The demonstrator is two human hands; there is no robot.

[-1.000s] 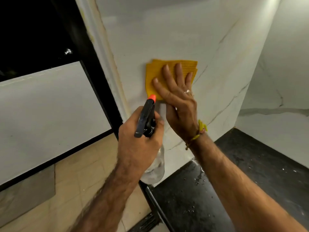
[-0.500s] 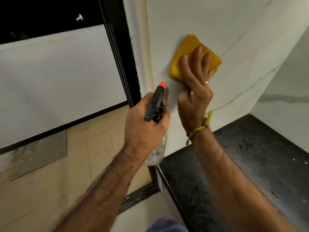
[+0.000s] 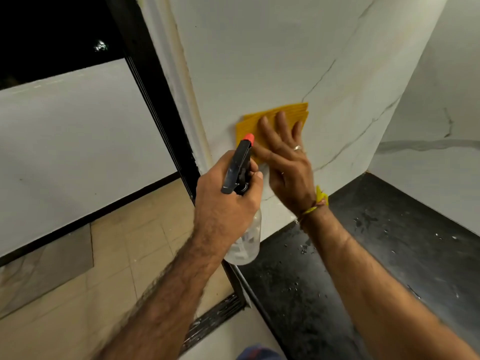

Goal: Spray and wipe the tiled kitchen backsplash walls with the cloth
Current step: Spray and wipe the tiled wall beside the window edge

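while left hand [image 3: 228, 201] grips spray bottle [image 3: 242, 203] ready beside the cloth [image 3: 272, 118], right hand [image 3: 285, 154] presses it flat-fingered on backsplash [image 3: 259, 61] to wipe.

Wall [image 3: 259, 61] — glossy white marble-look tile with thin grey veins. Cloth [image 3: 280, 113] is ribbed yellow fabric, matt. Bottle [image 3: 249, 242] — clear plastic, with a black plastic trigger head and orange tip. Desk [image 3: 389, 242] is dark speckled stone, wet-looking.

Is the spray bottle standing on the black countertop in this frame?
No: the left hand grips the clear spray bottle with the orange nozzle in the air, above the edge of the black countertop.
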